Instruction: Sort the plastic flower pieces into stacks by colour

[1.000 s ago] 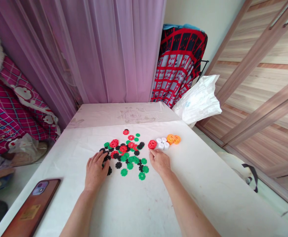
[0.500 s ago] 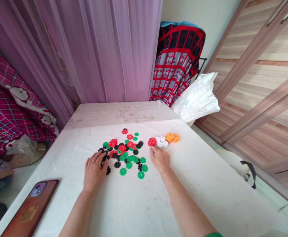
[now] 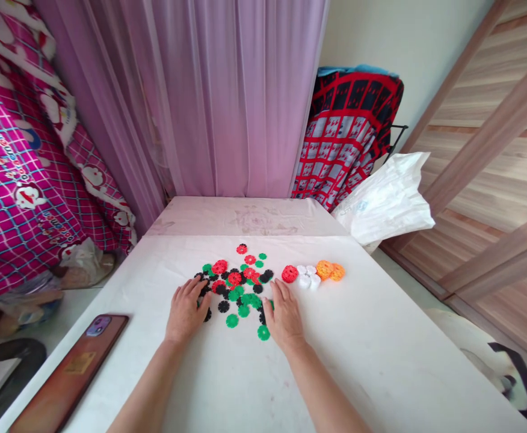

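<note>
A loose heap of red, green and black plastic snowflake discs (image 3: 236,285) lies on the white table (image 3: 381,361). My left hand (image 3: 186,310) rests flat at the heap's left edge, fingers stretched onto black discs. My right hand (image 3: 284,314) lies flat at the heap's right edge, fingertips touching green and black discs. To the right lie sorted groups: a red disc (image 3: 289,273), white discs (image 3: 307,277) and orange discs (image 3: 329,270).
A phone in a brown case (image 3: 71,373) lies at the table's near left corner. A white plastic bag (image 3: 387,195) sits at the far right edge. Pink curtains, patterned bedding and a red checked cloth stand behind.
My right hand has drawn back from the red disc by the white group and moved left onto the heap's right edge. My left hand has stayed put. The camera shifted.
</note>
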The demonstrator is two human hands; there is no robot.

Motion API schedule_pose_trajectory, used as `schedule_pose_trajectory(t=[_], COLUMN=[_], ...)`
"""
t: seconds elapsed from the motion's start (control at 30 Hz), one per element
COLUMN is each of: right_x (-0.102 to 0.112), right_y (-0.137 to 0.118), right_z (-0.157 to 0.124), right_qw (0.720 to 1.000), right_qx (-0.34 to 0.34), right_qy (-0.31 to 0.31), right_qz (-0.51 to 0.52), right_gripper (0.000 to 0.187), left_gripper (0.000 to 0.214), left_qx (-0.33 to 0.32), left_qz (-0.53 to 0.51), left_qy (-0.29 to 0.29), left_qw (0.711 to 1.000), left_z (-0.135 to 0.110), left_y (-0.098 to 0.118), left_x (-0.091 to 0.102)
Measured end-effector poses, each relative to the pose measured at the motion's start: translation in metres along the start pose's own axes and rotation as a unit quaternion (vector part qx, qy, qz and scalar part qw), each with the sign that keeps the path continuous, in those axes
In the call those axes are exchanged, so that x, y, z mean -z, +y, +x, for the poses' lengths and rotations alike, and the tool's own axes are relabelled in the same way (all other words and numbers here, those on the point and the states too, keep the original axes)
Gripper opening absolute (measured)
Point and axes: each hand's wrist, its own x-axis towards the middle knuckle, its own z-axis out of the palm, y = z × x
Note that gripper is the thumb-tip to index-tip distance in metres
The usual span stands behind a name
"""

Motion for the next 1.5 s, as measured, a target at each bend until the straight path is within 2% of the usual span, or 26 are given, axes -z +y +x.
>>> schedule_pose_trajectory(t=[0.13, 0.3, 0.47, 0.6, 0.7, 0.8, 0.87, 0.93, 1.03, 1.2, 1.37, 1.5], right_x=[-0.016, -0.032, -0.045, -0.042, -0.031, -0.020, -0.015, -0.014, -0.016, -0.013, -0.013, -0.017], right_y=[-0.025, -0.052, -0.074, -0.064, -0.047, -0.034, -0.029, -0.025, -0.020, -0.011, -0.011, -0.018], right_z=[-0.007, -0.003, 0.005, 0.013, 0.024, 0.037, 0.045, 0.046, 0.033, 0.005, 0.023, 0.041], right_qw=[0.996, 0.996, 0.993, 0.976, 0.977, 0.992, 0.998, 0.999, 0.998, 0.995, 0.992, 0.995], right_qx=[-0.021, -0.042, -0.003, 0.044, 0.042, 0.035, 0.040, 0.045, 0.048, 0.097, 0.098, 0.083], right_qy=[-0.085, -0.065, -0.027, 0.072, 0.114, 0.081, 0.028, -0.022, -0.035, 0.013, 0.048, 0.010], right_qz=[-0.016, 0.033, 0.115, 0.202, 0.176, 0.092, 0.046, 0.018, -0.004, 0.033, 0.065, 0.063], right_gripper=[0.058, 0.058, 0.054, 0.049, 0.044, 0.039, 0.037, 0.037, 0.039, 0.037, 0.038, 0.035], left_gripper=[0.044, 0.045, 0.045, 0.050, 0.056, 0.062, 0.055, 0.044, 0.035, 0.033, 0.031, 0.031], left_qx=[-0.016, -0.028, -0.026, -0.009, -0.026, -0.115, -0.167, -0.181, -0.146, -0.106, -0.098, -0.064], left_qz=[-0.008, -0.007, -0.011, -0.028, -0.014, 0.000, 0.000, 0.002, 0.011, 0.013, 0.006, -0.002], left_qy=[0.008, 0.016, 0.023, 0.018, 0.010, -0.038, -0.071, -0.082, -0.065, -0.023, -0.006, 0.010], left_qw=[1.000, 0.999, 0.999, 0.999, 1.000, 0.993, 0.983, 0.980, 0.987, 0.994, 0.995, 0.998], left_z=[-0.001, -0.002, -0.002, -0.009, -0.020, -0.029, -0.030, -0.029, -0.025, -0.025, -0.026, -0.024], left_y=[-0.001, 0.002, 0.004, 0.016, 0.032, 0.045, 0.050, 0.051, 0.050, 0.046, 0.041, 0.040], left_x=[-0.003, -0.004, -0.008, -0.010, -0.010, -0.008, -0.006, -0.005, -0.005, -0.007, -0.010, -0.010])
